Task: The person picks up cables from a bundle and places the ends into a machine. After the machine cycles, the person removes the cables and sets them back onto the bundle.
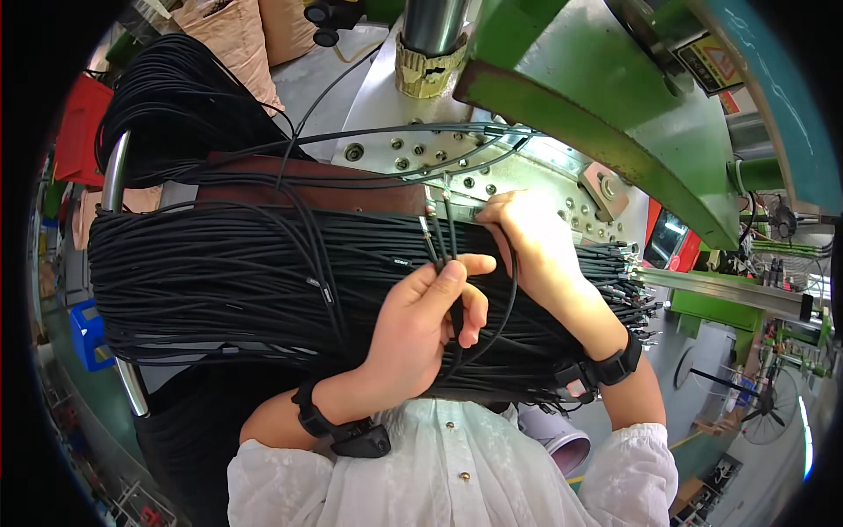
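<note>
Head view: step looks like steadying thin black cables with silvery metal tips (451, 232); next move likely calls for fine pinching. Near: thick bundle of smooth black cables (211, 281). Over it: left hand (414, 318), fingers clamped on the tipped cables. Farther right: right hand (537, 246), fingers curled, grip can't tell. Far: curved, worn green metal machine frame (606, 114).

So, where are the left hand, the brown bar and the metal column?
Left hand (408, 329): head view, middle of the hand.
Brown bar (344, 198): head view, bare surface.
Metal column (435, 26): head view, shiny part.
</note>
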Demonstrator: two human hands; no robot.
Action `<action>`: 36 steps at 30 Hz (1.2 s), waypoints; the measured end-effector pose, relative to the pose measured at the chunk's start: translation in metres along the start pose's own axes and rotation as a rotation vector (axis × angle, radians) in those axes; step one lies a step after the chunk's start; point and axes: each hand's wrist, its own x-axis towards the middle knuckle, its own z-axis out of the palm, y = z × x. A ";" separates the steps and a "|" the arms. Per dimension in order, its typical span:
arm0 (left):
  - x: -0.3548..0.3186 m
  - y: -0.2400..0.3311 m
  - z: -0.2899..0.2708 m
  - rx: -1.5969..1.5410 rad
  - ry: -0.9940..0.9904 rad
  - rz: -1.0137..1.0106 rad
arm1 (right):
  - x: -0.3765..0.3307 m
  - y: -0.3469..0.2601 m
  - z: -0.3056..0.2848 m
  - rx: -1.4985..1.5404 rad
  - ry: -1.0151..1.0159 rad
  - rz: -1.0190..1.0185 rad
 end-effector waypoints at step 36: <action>0.020 -0.001 0.009 -0.022 -0.119 -0.055 | -0.014 0.019 0.000 0.189 0.092 0.229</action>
